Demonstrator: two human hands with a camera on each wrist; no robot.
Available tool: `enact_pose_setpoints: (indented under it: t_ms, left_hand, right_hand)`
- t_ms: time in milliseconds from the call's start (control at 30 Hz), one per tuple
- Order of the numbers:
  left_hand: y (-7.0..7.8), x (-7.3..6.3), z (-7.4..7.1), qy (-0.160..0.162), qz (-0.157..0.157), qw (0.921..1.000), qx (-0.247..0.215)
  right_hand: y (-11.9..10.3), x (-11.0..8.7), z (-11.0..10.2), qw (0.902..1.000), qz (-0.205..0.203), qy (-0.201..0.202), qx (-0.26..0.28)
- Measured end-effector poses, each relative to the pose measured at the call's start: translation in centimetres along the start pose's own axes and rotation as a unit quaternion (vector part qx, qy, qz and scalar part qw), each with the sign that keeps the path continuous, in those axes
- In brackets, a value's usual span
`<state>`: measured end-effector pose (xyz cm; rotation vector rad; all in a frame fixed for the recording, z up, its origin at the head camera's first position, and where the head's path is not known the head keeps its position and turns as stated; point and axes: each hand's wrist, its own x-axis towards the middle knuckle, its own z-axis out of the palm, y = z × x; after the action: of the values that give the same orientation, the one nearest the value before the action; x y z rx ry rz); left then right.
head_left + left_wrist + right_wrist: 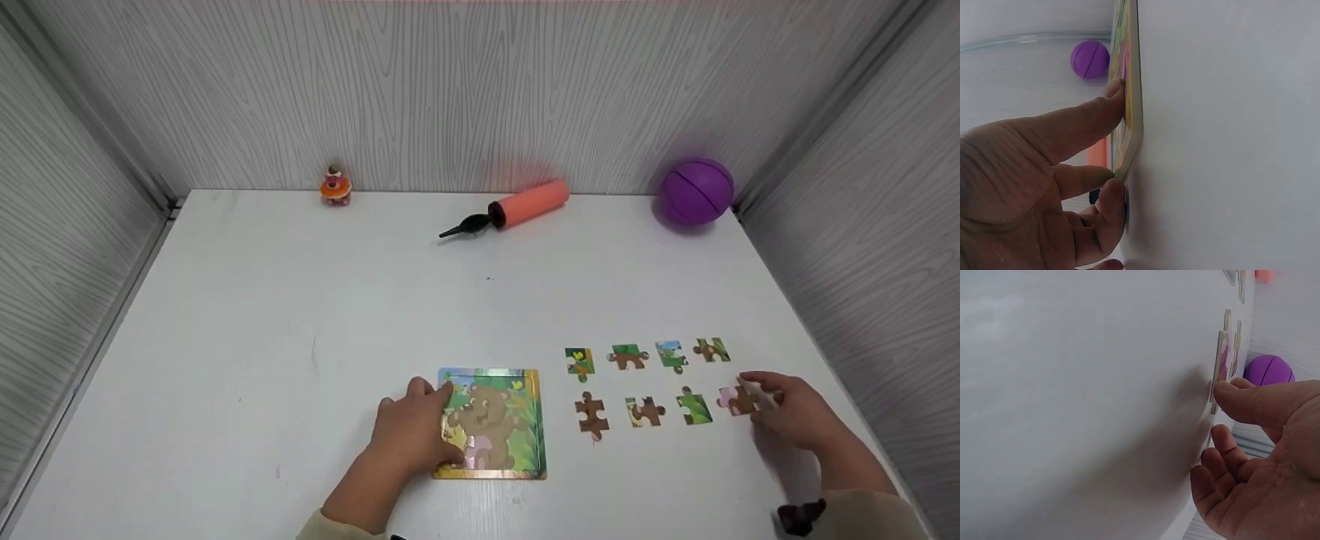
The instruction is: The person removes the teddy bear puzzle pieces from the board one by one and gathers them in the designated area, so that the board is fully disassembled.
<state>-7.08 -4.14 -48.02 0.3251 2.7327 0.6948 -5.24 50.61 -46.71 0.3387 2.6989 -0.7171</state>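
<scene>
A square jigsaw puzzle board (pixel 541 427) with a bear picture lies flat at the front centre of the table. My left hand (pixel 411 427) holds its left side, thumb low and index finger high on that edge. In the left wrist view the thumb (pixel 1089 121) lies on the board's edge and the other fingers bend near its corner. On the right, my right hand (pixel 799 412) pinches a pink and brown puzzle piece (pixel 731 402) between thumb and index finger. In the right wrist view this piece (pixel 1222 360) lies at the thumb tip; the remaining fingers curl loosely beside the table.
Two rows of loose puzzle pieces lie between the board and my right hand, among them a brown piece (pixel 592 415) and a green piece (pixel 695 406). Along the back wall stand a small figurine (pixel 336 187), an orange hand pump (pixel 531 204) and a purple ball (pixel 696 191).
</scene>
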Motion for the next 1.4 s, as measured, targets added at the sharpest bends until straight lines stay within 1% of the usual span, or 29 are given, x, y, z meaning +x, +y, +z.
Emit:
enact_pose_setpoints:
  t_ms: [267,367,400,500,567,700,800,867,1000,1067,1233,1400]
  left_hand:
    - [-0.1,-0.2,0.2,-0.001,0.004,1.0,-0.007]
    - [-0.1,-0.3,0.2,0.0,0.008,0.9999,-0.011]
    - [-0.1,-0.3,0.2,0.0,0.008,0.9999,-0.011]
    - [-0.1,-0.4,0.1,0.001,0.007,0.9999,-0.012]
    - [-0.1,-0.4,0.0,0.002,0.006,0.9999,-0.012]
    - [-0.2,-0.4,0.0,0.004,0.008,0.9998,-0.015]
    - [-0.3,-0.3,0.1,0.006,0.011,0.9998,-0.017]
    - [-0.3,-0.3,0.1,0.005,0.01,0.9998,-0.019]
    - [-0.4,-0.4,0.2,0.009,0.01,0.9996,-0.023]
    - [-0.4,-0.3,0.3,0.013,0.008,0.9995,-0.028]
    - [-0.4,-0.3,0.6,0.02,-0.002,0.9991,-0.037]
    - [-0.4,-0.4,0.7,0.026,-0.005,0.9991,-0.034]
  right_hand:
    - [-0.6,-0.3,0.0,0.9998,0.015,0.003,0.015]
    - [-1.5,-0.7,0.1,0.9998,0.013,0.014,0.005]
    - [-1.9,-0.8,0.2,0.9998,0.004,0.02,0.001]
    - [-4.1,-1.5,0.4,0.9989,-0.023,0.041,-0.001]
    - [-5.9,-2.1,0.7,0.9972,-0.046,0.058,0.013]
    - [-9.8,-3.5,1.8,0.9892,-0.098,0.1,0.043]
    - [-12.7,-4.4,2.8,0.9821,-0.138,0.113,0.06]
    - [-14.5,-4.9,3.6,0.9792,-0.157,0.106,0.072]
    - [-17.7,-5.5,5.5,0.974,-0.189,0.066,0.105]
    - [-19.0,-5.5,6.5,0.9722,-0.2,0.048,0.111]
    - [-21.5,-5.2,9.3,0.9698,-0.222,0.018,0.1]
    - [-23.9,-5.1,11.4,0.9694,-0.229,-0.037,0.079]
